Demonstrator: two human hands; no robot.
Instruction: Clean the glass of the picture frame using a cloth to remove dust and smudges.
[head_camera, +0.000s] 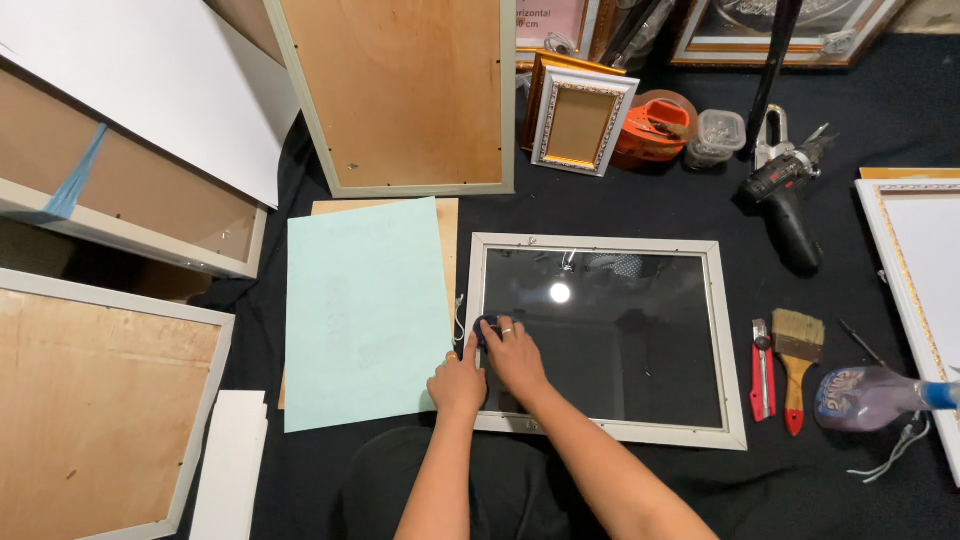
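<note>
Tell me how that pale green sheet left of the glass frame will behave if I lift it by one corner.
The pale green sheet looks thin and lies flat, so it will probably droop and bend rather than stay stiff. It seems light and could slide on the board under it. The left hand rests at its edge, so it may catch there.

Blue label on spray bottle (lying right); pink sign top.

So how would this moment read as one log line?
right hand: presses dark cloth on framed glass | left hand: rests on frame edge | green sheet: beside
</note>
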